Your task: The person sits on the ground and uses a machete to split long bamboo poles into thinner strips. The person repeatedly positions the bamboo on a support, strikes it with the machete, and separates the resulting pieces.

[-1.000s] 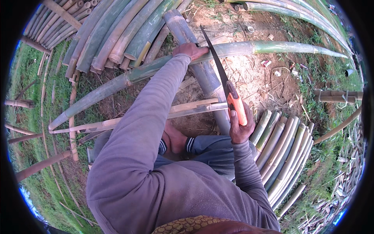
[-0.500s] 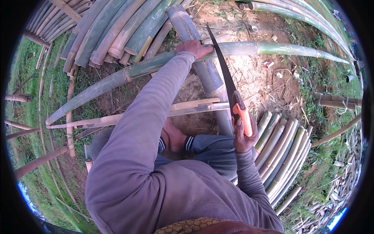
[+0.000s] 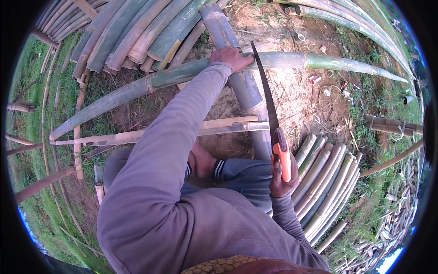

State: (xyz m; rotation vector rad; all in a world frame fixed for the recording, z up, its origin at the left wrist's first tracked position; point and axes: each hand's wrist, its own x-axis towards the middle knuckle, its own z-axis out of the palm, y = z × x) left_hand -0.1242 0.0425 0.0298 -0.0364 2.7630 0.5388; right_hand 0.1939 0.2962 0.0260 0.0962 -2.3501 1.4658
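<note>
A long green bamboo pole (image 3: 178, 75) lies crosswise in front of me, over a thick grey bamboo log (image 3: 248, 93). My left hand (image 3: 232, 59) is closed over the top of the pole where it crosses the log. In my right hand (image 3: 284, 180) is a hand saw (image 3: 269, 100) with an orange and dark handle, gripped near my right knee. Its dark blade points away from me and crosses the pole just right of my left hand; whether the teeth are in the bamboo I cannot make out. Nearer to me, split bamboo strips (image 3: 223, 128) rest across the same log.
Thick bamboo poles (image 3: 132, 34) are stacked at the far left. Shorter cut pieces (image 3: 326, 178) lie in a row beside my right leg. More long poles (image 3: 337, 18) lie at the far right. Pale sawdust (image 3: 296, 98) and litter cover the ground beyond the log.
My right hand has drawn the saw back toward me, so the blade tip sits nearer the pole. My left hand keeps its hold on the bamboo pole.
</note>
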